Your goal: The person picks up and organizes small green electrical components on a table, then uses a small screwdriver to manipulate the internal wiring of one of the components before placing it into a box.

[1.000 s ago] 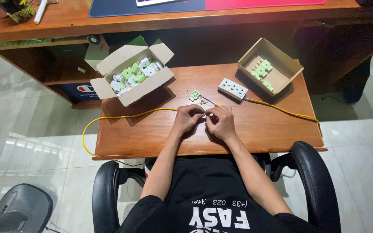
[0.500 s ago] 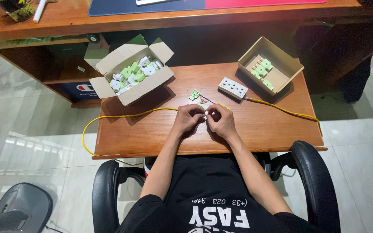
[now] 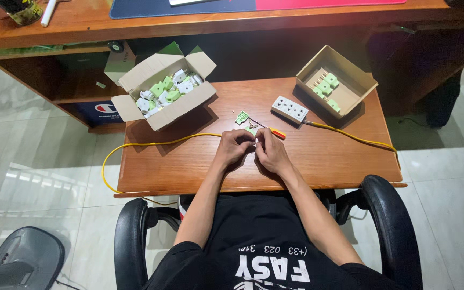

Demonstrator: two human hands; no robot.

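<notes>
Yellow cable is what our hands work on: it runs in from the left edge of the small wooden table, loops over that edge and back, and ends between our fingers at the table's middle. Our left hand curls closed around the cable's end, and our right hand is closed too, fingertips pressed against the left ones, pinching something small and pale green. We cannot make out that piece clearly; the knuckles cover most of it. Both wrists rest on the wood, which steadies such fine fingerwork.

Just beyond the hands lies a screwdriver with an orange handle, kept within easy reach, and beside it a loose green part. Farther right sits a white multi-socket block, with a second stretch of yellow cable leaving it toward the table's right edge.

At the far left an open cardboard box holds a heap of green and white plug parts; at the far right a second open box holds a few green ones laid in a row, so the two lots stay apart.

Whether the cable's core is bared, and what our fingertips grip exactly, stays hidden.
</notes>
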